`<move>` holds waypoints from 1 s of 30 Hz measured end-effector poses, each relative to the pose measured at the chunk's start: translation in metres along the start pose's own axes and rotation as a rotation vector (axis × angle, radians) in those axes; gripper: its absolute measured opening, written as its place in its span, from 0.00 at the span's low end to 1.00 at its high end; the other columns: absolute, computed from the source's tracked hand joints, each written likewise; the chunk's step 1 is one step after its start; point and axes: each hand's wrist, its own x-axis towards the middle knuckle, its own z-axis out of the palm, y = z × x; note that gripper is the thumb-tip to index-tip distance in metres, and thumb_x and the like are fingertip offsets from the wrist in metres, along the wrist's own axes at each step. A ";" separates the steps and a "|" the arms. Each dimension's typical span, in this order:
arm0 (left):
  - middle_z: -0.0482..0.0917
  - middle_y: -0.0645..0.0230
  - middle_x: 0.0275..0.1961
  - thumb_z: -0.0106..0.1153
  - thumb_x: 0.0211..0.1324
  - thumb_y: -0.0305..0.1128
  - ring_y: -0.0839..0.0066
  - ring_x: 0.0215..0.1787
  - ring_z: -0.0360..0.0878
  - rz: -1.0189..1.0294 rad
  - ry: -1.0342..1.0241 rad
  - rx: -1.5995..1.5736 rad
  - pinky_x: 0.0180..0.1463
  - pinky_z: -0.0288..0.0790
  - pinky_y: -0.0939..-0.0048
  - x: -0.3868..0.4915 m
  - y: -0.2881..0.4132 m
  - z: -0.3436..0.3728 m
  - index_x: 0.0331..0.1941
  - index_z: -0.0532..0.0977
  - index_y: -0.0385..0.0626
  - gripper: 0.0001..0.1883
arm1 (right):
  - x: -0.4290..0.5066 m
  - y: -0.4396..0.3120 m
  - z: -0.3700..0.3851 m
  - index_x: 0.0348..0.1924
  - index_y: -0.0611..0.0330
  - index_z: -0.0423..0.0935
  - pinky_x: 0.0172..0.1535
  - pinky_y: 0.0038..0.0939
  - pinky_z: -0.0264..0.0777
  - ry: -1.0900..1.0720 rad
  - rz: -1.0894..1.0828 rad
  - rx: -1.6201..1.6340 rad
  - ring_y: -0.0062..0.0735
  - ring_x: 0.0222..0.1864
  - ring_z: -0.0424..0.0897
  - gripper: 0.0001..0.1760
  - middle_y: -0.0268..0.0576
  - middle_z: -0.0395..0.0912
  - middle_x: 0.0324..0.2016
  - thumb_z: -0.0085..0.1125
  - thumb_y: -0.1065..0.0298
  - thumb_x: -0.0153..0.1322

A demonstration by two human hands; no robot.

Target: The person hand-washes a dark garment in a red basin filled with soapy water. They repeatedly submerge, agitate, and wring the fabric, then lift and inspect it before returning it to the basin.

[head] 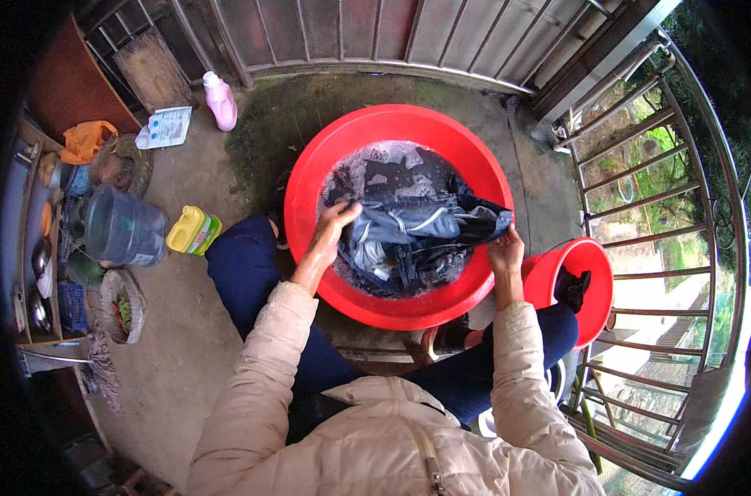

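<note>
A wide red plastic basin (326, 291) stands on the floor before me, holding dark, sudsy water (391, 167) with dark cloth partly sunk in it. Stretched across the basin between my hands is a wet dark garment (422, 223) with pale piping. My left hand (332, 232) grips its left side above the basin's left wall. At the basin's right rim, my right hand (505, 251) pinches the garment's other end. The lower folds hang down to the water, and what lies beneath them is hidden.
A red bucket (589, 322) with a black cloth (572, 288) stands by my right knee, near the metal railing (651, 273). To my left are a yellow jug (192, 230), a clear plastic bucket (127, 226), a pink bottle (220, 102) and a shelf (56, 266).
</note>
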 end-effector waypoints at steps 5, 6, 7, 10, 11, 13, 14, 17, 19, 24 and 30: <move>0.85 0.66 0.36 0.73 0.42 0.39 0.74 0.37 0.81 -0.109 -0.151 0.665 0.44 0.71 0.71 0.000 -0.062 -0.041 0.42 0.82 0.39 0.23 | -0.015 0.012 0.075 0.52 0.66 0.73 0.59 0.40 0.69 -0.231 0.327 -0.173 0.41 0.53 0.77 0.25 0.48 0.79 0.50 0.52 0.52 0.74; 0.85 0.64 0.34 0.72 0.43 0.39 0.73 0.35 0.81 -0.090 -0.048 0.798 0.42 0.72 0.69 0.007 -0.083 -0.049 0.41 0.82 0.39 0.21 | -0.009 0.014 0.066 0.49 0.68 0.75 0.54 0.36 0.72 -0.216 0.382 -0.477 0.41 0.49 0.79 0.28 0.49 0.80 0.48 0.60 0.48 0.69; 0.85 0.63 0.32 0.71 0.44 0.38 0.71 0.33 0.82 -0.077 0.044 0.930 0.40 0.72 0.67 0.010 -0.084 -0.042 0.41 0.82 0.39 0.20 | -0.005 0.017 0.057 0.43 0.67 0.78 0.48 0.33 0.73 -0.306 0.348 -1.013 0.38 0.42 0.81 0.29 0.47 0.81 0.42 0.70 0.48 0.63; 0.84 0.55 0.33 0.65 0.50 0.40 0.58 0.36 0.83 0.050 0.457 0.974 0.40 0.73 0.60 0.019 -0.104 -0.053 0.39 0.82 0.43 0.16 | 0.002 0.053 0.021 0.37 0.67 0.81 0.41 0.31 0.72 -0.383 0.313 -1.614 0.32 0.35 0.79 0.23 0.42 0.82 0.32 0.73 0.56 0.59; 0.84 0.55 0.35 0.64 0.51 0.39 0.56 0.39 0.83 0.070 0.537 0.995 0.42 0.73 0.59 0.025 -0.107 -0.056 0.40 0.81 0.43 0.15 | 0.009 0.057 -0.011 0.37 0.67 0.81 0.41 0.30 0.72 -0.326 0.171 -1.725 0.31 0.33 0.78 0.21 0.41 0.82 0.30 0.73 0.58 0.59; 0.82 0.56 0.39 0.64 0.51 0.36 0.53 0.43 0.80 0.158 0.593 0.981 0.46 0.72 0.58 0.028 -0.112 -0.060 0.43 0.81 0.46 0.15 | 0.018 0.054 -0.028 0.37 0.67 0.81 0.40 0.29 0.72 -0.298 0.219 -1.769 0.29 0.33 0.78 0.20 0.40 0.82 0.30 0.71 0.62 0.58; 0.81 0.56 0.40 0.64 0.52 0.35 0.51 0.45 0.78 0.200 0.621 0.977 0.48 0.71 0.57 0.027 -0.115 -0.061 0.44 0.80 0.47 0.15 | 0.019 0.049 -0.028 0.39 0.67 0.80 0.41 0.29 0.72 -0.318 0.405 -1.700 0.28 0.34 0.78 0.20 0.40 0.82 0.31 0.70 0.63 0.59; 0.79 0.58 0.40 0.61 0.49 0.26 0.55 0.47 0.77 0.353 0.600 0.809 0.51 0.70 0.61 0.018 -0.094 -0.033 0.44 0.80 0.44 0.15 | -0.002 0.035 0.017 0.48 0.65 0.77 0.46 0.26 0.70 -0.369 0.359 -1.501 0.25 0.40 0.77 0.20 0.36 0.81 0.39 0.66 0.68 0.64; 0.79 0.57 0.40 0.57 0.47 0.22 0.56 0.46 0.78 0.475 0.471 0.695 0.51 0.70 0.62 0.013 -0.076 -0.016 0.44 0.80 0.44 0.17 | -0.025 0.021 0.055 0.51 0.64 0.76 0.49 0.25 0.69 -0.475 0.097 -1.226 0.23 0.42 0.76 0.18 0.34 0.80 0.41 0.62 0.69 0.68; 0.81 0.59 0.47 0.48 0.46 0.15 0.62 0.54 0.78 0.751 0.235 0.495 0.60 0.68 0.66 -0.027 0.034 0.051 0.48 0.78 0.43 0.23 | -0.090 -0.028 0.132 0.51 0.64 0.74 0.52 0.26 0.68 -0.394 -0.118 -0.895 0.22 0.43 0.76 0.16 0.32 0.79 0.41 0.58 0.69 0.72; 0.81 0.61 0.46 0.47 0.49 0.18 0.70 0.51 0.78 0.916 0.012 0.262 0.58 0.68 0.71 -0.068 0.139 0.111 0.48 0.77 0.40 0.20 | -0.161 -0.086 0.233 0.52 0.64 0.74 0.53 0.29 0.70 -0.427 -0.468 -0.662 0.27 0.45 0.78 0.17 0.38 0.81 0.43 0.59 0.68 0.71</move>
